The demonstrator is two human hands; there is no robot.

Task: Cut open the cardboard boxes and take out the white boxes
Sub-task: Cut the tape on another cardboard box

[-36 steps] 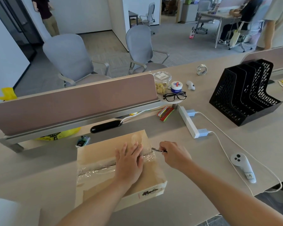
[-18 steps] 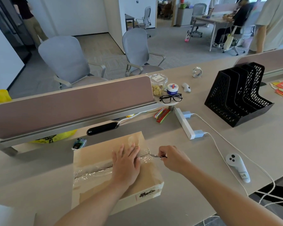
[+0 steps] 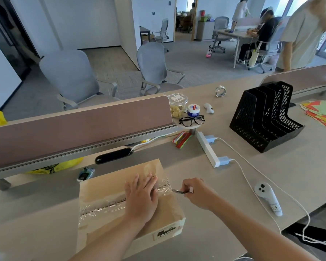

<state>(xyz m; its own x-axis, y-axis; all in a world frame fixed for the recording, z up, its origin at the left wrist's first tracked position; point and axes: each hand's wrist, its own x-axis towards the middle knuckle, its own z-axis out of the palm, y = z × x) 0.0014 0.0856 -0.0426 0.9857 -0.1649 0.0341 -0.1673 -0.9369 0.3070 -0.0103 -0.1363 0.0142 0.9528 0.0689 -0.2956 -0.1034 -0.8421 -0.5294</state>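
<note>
A: What sits furthest left on the desk [image 3: 271, 166]?

B: A yellow bag [image 3: 55, 167], tucked under the divider panel [image 3: 79, 127]. Just right of it a small dark packet [image 3: 86, 173] lies near the far left corner of the box.

A: And the box itself?

B: The cardboard box [image 3: 102, 191] lies flat on the desk in front of the panel, close to the near edge. Its flaps are closed, and 1 strip of clear tape [image 3: 102, 208] runs along the top seam from left to right.

A: The hands?

B: The left hand [image 3: 141, 198] lies flat on the top of the box, fingers straight and close together, pressing on the tape right of the middle. Just right of it is a small blade [image 3: 178, 191], its tip at the tape by the box's right edge. The right hand [image 3: 198, 194] has its fingers curled round the handle and grips it.

A: Further right?

B: A white power strip [image 3: 208, 148] with 2 plugs in it. A white controller [image 3: 267, 196] lies beside a white cable near the front edge. A black file rack [image 3: 265, 117] stands well apart, further back.
</note>
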